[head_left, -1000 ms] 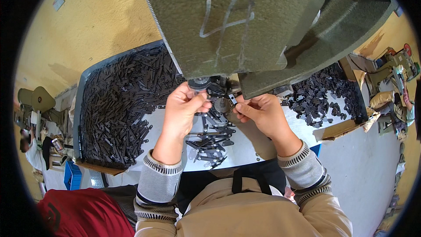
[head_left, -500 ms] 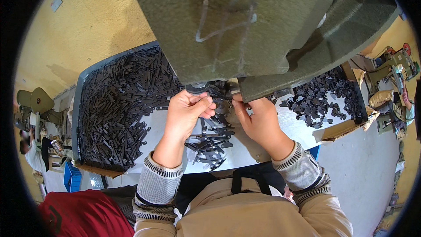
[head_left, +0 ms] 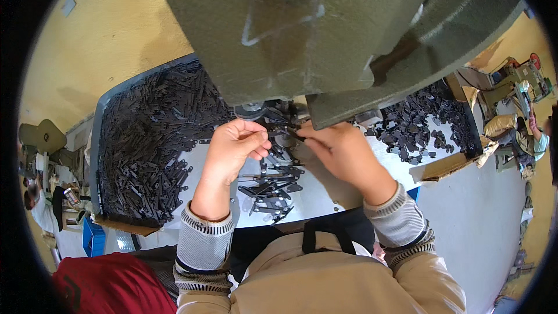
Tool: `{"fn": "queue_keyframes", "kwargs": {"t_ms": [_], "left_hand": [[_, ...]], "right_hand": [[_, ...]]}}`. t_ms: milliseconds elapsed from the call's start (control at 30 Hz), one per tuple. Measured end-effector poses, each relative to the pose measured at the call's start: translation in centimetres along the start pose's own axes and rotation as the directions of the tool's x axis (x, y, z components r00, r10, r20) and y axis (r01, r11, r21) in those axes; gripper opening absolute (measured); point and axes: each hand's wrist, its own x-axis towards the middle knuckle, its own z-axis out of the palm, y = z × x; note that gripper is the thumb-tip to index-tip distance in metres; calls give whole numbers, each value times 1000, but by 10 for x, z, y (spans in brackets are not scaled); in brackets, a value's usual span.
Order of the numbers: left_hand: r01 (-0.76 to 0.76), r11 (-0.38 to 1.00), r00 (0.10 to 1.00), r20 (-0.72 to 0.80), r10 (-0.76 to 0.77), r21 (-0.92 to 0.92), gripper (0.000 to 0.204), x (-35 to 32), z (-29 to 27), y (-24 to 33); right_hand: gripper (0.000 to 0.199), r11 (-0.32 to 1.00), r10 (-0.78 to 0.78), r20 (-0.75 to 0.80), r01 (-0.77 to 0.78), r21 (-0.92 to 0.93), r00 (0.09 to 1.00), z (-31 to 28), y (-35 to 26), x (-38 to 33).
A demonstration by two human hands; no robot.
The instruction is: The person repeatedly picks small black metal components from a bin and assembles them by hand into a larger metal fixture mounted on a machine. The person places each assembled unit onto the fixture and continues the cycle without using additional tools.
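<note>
Where tray [head_left: 99, 139] holds black strips [head_left: 151, 139], hands near

Sleeves: grey-and-white fine-striped knit, ribbed cuffs banded dark, behind both bare hands.
Torso: tan top, black strap at chest.

Small flat black metal strips [head_left: 273, 183], thin and elongated, scattered loose and crisscrossed on the pale desk [head_left: 325, 197] between the two wrists. One dark strip [head_left: 292, 135] pinched at fingertip level between left hand [head_left: 235, 148] and right hand [head_left: 340, 151], lying roughly level, just beneath the green press head [head_left: 302, 29]. Exact shape of the held piece hard to tell, mostly hidden by curled fingers. Both hands close together, nearly touching.
</note>
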Motion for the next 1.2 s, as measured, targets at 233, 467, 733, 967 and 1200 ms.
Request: {"fn": "queue_keyframes", "kwargs": {"t_ms": [233,467,733,967,1200], "left_hand": [[15,1000,1000,9,-16,14,12,2,-2,-1],[5,1000,1000,16,-5,6,11,2,-2,0],[-87,992,996,-12,86,-88,14,1,-2,-1],[-90,992,996,9,92,-88,16,3,-7,-2],[-224,931,974,-92,206,-288,2,2,-7,-4]], "right_hand": [[13,936,340,238,-352,5,910,-72,5,-45],[13,923,385,106,-385,-17,917,-42,0,-73],[14,956,295,35,-294,-19,955,-33,-4,-30],[18,973,216,234,-230,33,948,-36,4,-39],[15,978,189,-20,-186,92,982,-15,4,-24]]}}
